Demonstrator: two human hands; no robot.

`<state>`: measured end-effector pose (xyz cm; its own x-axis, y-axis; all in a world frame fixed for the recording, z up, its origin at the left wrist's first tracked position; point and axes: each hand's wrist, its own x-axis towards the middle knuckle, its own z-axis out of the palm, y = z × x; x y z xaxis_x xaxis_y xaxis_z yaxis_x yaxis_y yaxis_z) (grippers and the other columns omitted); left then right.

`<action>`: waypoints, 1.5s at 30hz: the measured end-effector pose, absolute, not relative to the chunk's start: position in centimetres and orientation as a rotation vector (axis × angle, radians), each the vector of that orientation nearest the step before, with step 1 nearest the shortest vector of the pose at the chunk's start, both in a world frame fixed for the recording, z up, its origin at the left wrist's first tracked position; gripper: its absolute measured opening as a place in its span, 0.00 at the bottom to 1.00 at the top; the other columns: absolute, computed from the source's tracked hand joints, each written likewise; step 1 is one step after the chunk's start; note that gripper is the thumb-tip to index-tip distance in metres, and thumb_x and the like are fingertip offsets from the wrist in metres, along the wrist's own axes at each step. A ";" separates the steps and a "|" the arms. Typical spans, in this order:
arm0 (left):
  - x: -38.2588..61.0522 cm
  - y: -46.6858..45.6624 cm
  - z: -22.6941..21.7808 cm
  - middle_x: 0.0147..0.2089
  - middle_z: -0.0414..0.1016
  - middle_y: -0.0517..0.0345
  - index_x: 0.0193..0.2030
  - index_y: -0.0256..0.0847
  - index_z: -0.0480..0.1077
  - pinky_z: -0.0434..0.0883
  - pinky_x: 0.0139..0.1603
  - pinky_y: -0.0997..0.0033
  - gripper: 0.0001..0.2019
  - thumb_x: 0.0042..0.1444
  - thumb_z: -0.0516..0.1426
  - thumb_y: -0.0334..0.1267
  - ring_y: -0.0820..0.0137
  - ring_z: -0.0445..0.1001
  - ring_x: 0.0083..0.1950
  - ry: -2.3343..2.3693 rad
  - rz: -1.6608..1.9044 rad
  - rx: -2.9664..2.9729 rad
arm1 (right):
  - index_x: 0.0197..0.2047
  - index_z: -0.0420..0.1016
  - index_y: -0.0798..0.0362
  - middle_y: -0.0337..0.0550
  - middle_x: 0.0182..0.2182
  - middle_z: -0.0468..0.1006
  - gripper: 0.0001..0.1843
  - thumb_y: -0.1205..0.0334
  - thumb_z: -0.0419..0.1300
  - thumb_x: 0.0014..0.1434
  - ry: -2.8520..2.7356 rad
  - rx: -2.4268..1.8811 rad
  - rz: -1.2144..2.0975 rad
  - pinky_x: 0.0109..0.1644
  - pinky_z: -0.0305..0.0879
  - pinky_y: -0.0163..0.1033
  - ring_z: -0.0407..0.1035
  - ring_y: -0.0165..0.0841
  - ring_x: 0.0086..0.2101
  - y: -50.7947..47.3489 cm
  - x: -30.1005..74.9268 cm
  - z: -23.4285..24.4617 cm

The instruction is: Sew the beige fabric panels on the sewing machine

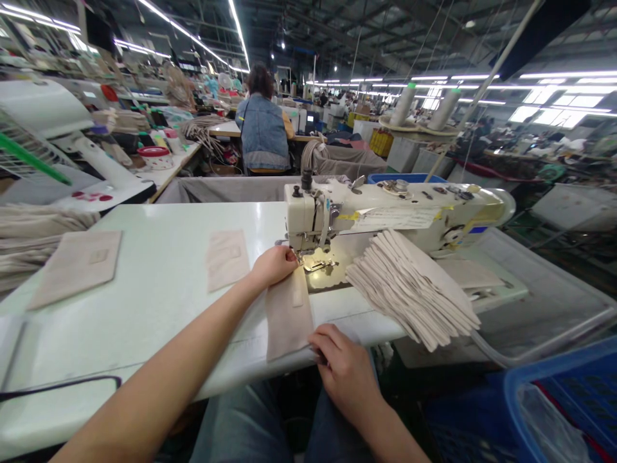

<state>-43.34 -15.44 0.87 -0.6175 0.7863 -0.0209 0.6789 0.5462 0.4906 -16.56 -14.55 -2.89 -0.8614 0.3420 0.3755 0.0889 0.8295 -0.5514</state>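
A beige fabric piece (284, 321) with a small sewn tab lies on the table at the sewing machine (308, 218), its near end reaching the front edge. My left hand (276, 264) pinches its far edge, close beside the lit presser foot and needle plate (322, 263). At the near right corner, my right hand (340, 360) has its fingers closed on the same fabric. The thumb of that hand is partly hidden. To the right, a fanned stack of beige fabric pieces (414, 289) leans on the machine bed.
More beige pieces lie on the table, one in the middle (227, 260) and one at left (80, 267). A desk fan (53, 128) stands back left. A blue crate (569, 392) is at lower right. A person in a denim vest (265, 132) sits ahead.
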 end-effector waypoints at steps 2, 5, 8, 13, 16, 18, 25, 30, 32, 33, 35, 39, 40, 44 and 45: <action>-43.4 -15.4 0.9 0.28 0.75 0.55 0.25 0.42 0.70 0.59 0.29 0.68 0.07 0.50 0.56 0.40 0.64 0.71 0.30 2.540 0.651 1.228 | 0.46 0.72 0.50 0.45 0.43 0.76 0.26 0.81 0.51 0.46 -2.544 -0.313 0.729 0.42 0.67 0.39 0.72 0.38 0.40 -14.5 -16.6 -2.9; -43.4 -15.4 1.1 0.27 0.75 0.55 0.24 0.42 0.69 0.59 0.29 0.68 0.07 0.50 0.56 0.40 0.64 0.71 0.30 2.529 0.642 1.228 | 0.46 0.72 0.50 0.45 0.43 0.77 0.26 0.80 0.51 0.45 -2.562 -0.290 0.717 0.42 0.67 0.40 0.72 0.39 0.40 -14.5 -16.6 -2.8; -43.4 -15.4 1.4 0.26 0.74 0.56 0.23 0.42 0.68 0.59 0.29 0.68 0.07 0.50 0.56 0.40 0.65 0.71 0.30 2.518 0.625 1.227 | 0.45 0.72 0.50 0.45 0.44 0.77 0.26 0.80 0.51 0.45 -2.561 -0.292 0.710 0.42 0.67 0.40 0.72 0.39 0.41 -14.5 -16.6 -2.8; -43.7 -15.1 1.4 0.25 0.72 0.58 0.23 0.42 0.67 0.58 0.28 0.69 0.07 0.49 0.56 0.39 0.66 0.69 0.29 2.531 0.576 1.218 | 0.45 0.72 0.50 0.44 0.43 0.76 0.24 0.79 0.52 0.47 -2.590 -0.297 0.705 0.41 0.65 0.38 0.72 0.37 0.39 -14.5 -16.8 -2.9; -43.9 -15.0 1.5 0.24 0.71 0.58 0.24 0.42 0.68 0.57 0.28 0.69 0.07 0.50 0.56 0.39 0.66 0.69 0.28 2.566 0.543 1.198 | 0.44 0.72 0.50 0.43 0.43 0.76 0.22 0.79 0.53 0.48 -2.605 -0.307 0.684 0.41 0.65 0.38 0.71 0.37 0.40 -14.4 -16.9 -2.7; -44.0 -14.9 1.6 0.25 0.71 0.58 0.25 0.42 0.69 0.58 0.27 0.69 0.07 0.51 0.56 0.39 0.66 0.69 0.28 2.569 0.526 1.205 | 0.44 0.72 0.50 0.43 0.44 0.76 0.22 0.80 0.53 0.48 -2.615 -0.322 0.670 0.41 0.65 0.38 0.72 0.36 0.40 -14.3 -17.1 -2.5; -42.4 -16.5 1.9 0.45 0.76 0.44 0.43 0.35 0.73 0.70 0.44 0.64 0.11 0.60 0.54 0.38 0.57 0.74 0.45 2.758 0.524 1.421 | 0.45 0.73 0.51 0.44 0.48 0.77 0.23 0.80 0.54 0.48 -2.648 -0.302 0.655 0.43 0.68 0.38 0.73 0.37 0.42 -14.3 -17.2 -1.8; -38.2 -21.3 2.1 0.52 0.74 0.41 0.48 0.34 0.73 0.72 0.53 0.54 0.11 0.64 0.52 0.33 0.54 0.72 0.53 2.618 0.596 1.927 | 0.49 0.74 0.52 0.44 0.53 0.77 0.26 0.79 0.53 0.48 -2.643 -0.268 0.670 0.47 0.69 0.40 0.74 0.38 0.45 -14.3 -16.8 -1.8; -36.1 -23.7 1.9 0.48 0.76 0.47 0.42 0.38 0.75 0.74 0.50 0.59 0.10 0.65 0.51 0.32 0.60 0.74 0.48 2.300 0.672 2.120 | 0.50 0.75 0.52 0.44 0.53 0.78 0.27 0.78 0.53 0.48 -2.648 -0.281 0.680 0.47 0.70 0.40 0.74 0.38 0.45 -14.3 -16.7 -1.8; -35.2 -24.8 1.8 0.46 0.76 0.49 0.40 0.39 0.75 0.75 0.48 0.61 0.10 0.66 0.51 0.32 0.62 0.74 0.46 2.170 0.676 2.182 | 0.51 0.75 0.52 0.44 0.53 0.78 0.27 0.78 0.53 0.48 -2.650 -0.287 0.683 0.48 0.70 0.40 0.74 0.39 0.45 -14.3 -16.7 -1.8; -33.8 -26.6 1.3 0.45 0.77 0.50 0.43 0.40 0.74 0.76 0.47 0.61 0.10 0.66 0.51 0.32 0.62 0.75 0.47 2.047 0.662 2.266 | 0.52 0.74 0.52 0.44 0.53 0.77 0.28 0.77 0.53 0.49 -2.649 -0.293 0.686 0.49 0.70 0.41 0.74 0.39 0.46 -14.2 -16.8 -1.7; -33.0 -28.0 0.5 0.53 0.77 0.46 0.54 0.38 0.71 0.77 0.53 0.58 0.14 0.66 0.50 0.31 0.58 0.74 0.55 2.038 0.612 2.416 | 0.51 0.75 0.51 0.44 0.53 0.77 0.27 0.77 0.53 0.50 -2.644 -0.298 0.698 0.50 0.70 0.40 0.74 0.38 0.47 -14.0 -17.0 -1.6; -33.1 -28.0 0.4 0.53 0.77 0.46 0.54 0.38 0.70 0.77 0.53 0.58 0.13 0.67 0.50 0.31 0.58 0.74 0.56 2.029 0.604 2.449 | 0.51 0.75 0.51 0.44 0.53 0.78 0.26 0.77 0.53 0.49 -2.645 -0.299 0.699 0.50 0.70 0.40 0.74 0.38 0.47 -13.9 -17.1 -1.5; -33.6 -27.5 0.8 0.51 0.77 0.47 0.51 0.37 0.71 0.78 0.54 0.57 0.12 0.68 0.49 0.32 0.58 0.75 0.54 2.010 0.571 2.496 | 0.50 0.75 0.51 0.43 0.53 0.78 0.26 0.77 0.53 0.49 -2.653 -0.314 0.695 0.50 0.70 0.40 0.74 0.38 0.48 -13.7 -17.5 -1.5; -33.7 -27.3 0.9 0.51 0.77 0.47 0.51 0.38 0.72 0.78 0.54 0.57 0.12 0.68 0.49 0.32 0.58 0.75 0.54 2.016 0.562 2.494 | 0.49 0.75 0.51 0.43 0.53 0.78 0.25 0.77 0.53 0.49 -2.659 -0.321 0.695 0.50 0.70 0.39 0.74 0.38 0.47 -13.7 -17.6 -1.5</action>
